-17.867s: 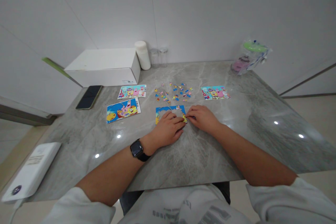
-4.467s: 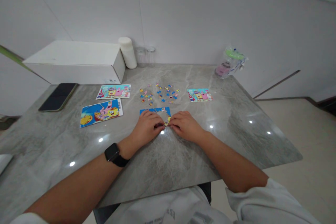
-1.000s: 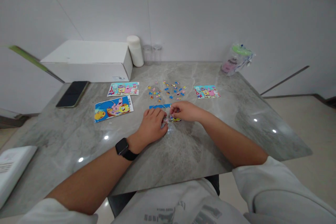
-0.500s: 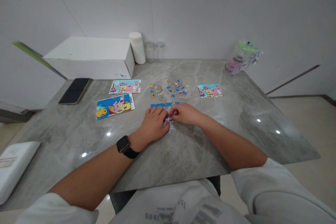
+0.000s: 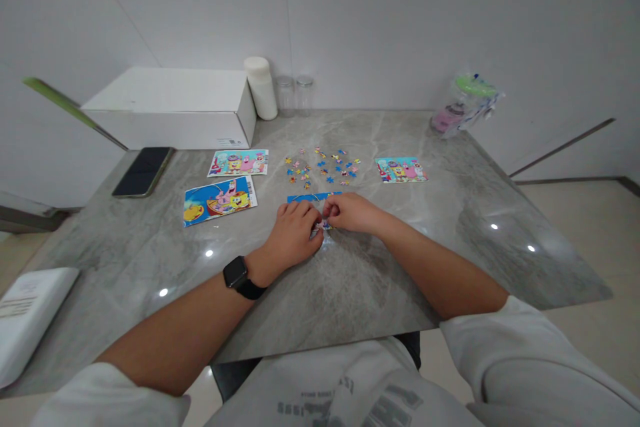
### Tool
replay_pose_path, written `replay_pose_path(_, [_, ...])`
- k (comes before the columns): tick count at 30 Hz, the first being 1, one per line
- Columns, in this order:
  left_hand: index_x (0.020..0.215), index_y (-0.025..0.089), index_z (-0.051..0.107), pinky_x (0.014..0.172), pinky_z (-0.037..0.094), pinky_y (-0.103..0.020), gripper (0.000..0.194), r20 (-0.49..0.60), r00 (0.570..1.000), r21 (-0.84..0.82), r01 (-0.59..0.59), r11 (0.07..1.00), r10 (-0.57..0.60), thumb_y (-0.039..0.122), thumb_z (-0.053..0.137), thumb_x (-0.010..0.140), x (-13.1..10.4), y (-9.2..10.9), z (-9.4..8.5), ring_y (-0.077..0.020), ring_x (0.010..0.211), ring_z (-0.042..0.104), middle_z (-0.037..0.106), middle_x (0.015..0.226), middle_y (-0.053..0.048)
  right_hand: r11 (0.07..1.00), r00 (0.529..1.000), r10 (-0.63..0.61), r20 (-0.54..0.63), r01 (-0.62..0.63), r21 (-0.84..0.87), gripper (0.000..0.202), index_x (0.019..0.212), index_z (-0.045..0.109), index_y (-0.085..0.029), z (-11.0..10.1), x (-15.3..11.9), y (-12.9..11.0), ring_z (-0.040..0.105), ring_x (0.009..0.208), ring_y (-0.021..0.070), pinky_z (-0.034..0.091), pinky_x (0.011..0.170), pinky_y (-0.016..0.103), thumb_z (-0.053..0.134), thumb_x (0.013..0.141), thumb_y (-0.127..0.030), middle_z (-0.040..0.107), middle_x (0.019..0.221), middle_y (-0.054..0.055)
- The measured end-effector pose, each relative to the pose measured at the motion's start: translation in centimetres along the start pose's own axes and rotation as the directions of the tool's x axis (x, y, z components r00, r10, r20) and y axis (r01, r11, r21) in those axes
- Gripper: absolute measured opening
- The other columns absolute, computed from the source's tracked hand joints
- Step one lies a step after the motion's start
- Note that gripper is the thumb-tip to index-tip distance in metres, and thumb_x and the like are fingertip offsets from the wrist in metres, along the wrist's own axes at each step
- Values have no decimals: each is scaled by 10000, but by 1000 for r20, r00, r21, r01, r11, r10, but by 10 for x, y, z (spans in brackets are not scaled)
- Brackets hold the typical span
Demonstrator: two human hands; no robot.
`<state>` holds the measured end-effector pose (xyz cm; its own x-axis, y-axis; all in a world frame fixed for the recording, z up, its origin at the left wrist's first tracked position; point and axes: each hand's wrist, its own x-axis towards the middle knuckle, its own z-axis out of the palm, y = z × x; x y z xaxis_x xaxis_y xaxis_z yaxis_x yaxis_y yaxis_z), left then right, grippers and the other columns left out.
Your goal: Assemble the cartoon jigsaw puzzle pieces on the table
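My left hand [image 5: 295,233] lies palm down over small colourful puzzle pieces [image 5: 327,224], its fingers curved and its thumb apart. Opposite it, the fingertips of my right hand [image 5: 353,213] are pinched together at the edge of these pieces. What sits between the right fingertips is mostly hidden. Just beyond both hands shows a blue strip [image 5: 314,198] with a thin yellow line; the hands cover its near part, so I cannot tell whether it is joined pieces or a card. Farther off, several loose puzzle pieces [image 5: 330,179] lie scattered.
Cartoon picture cards lie to the left [image 5: 220,201], behind it [image 5: 239,163] and to the right [image 5: 402,171]. A phone [image 5: 143,172], white box [image 5: 170,128], white bottle [image 5: 261,88], two clear jars [image 5: 295,96] and a bagged cup [image 5: 465,107] stand farther out. A white object [image 5: 35,320] sits at near left.
The view has shifted very slightly. Both hands stay over the same spot, the right one's fingertips moving only a little.
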<state>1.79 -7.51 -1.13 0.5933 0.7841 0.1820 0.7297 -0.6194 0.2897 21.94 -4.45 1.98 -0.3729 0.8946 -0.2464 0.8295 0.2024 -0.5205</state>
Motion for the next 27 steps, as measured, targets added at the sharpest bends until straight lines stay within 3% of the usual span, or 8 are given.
replay_pose_path(16, [1070,228,677,980,430,-516,159,-10,1000,-3,0,1000,0,311,610,952,0,-1,2,-322,1114,587,676,1146,-107,999,998,38,49,-38,-5,144,929,755,-205,-1,1,-1,690,747,139,410,662,222,761,796,-147,771,797,-25])
replay_pose_path(21, [1063,231,677,975,433,-516,152,-10,1000,-4,4,1000,-4,315,604,959,0,0,1,-322,1120,588,676,1143,-106,999,1000,16,14,-16,-34,115,909,760,-208,0,1,0,684,750,141,414,668,228,740,818,-142,773,807,-18])
replay_pose_path(27, [1072,227,671,967,434,-508,154,-15,1000,-10,-5,1000,5,312,614,957,0,0,-1,-321,1123,593,683,1141,-97,995,998,-7,-69,0,-97,129,943,774,-203,-20,-4,8,692,800,163,441,712,245,699,863,-133,790,883,26])
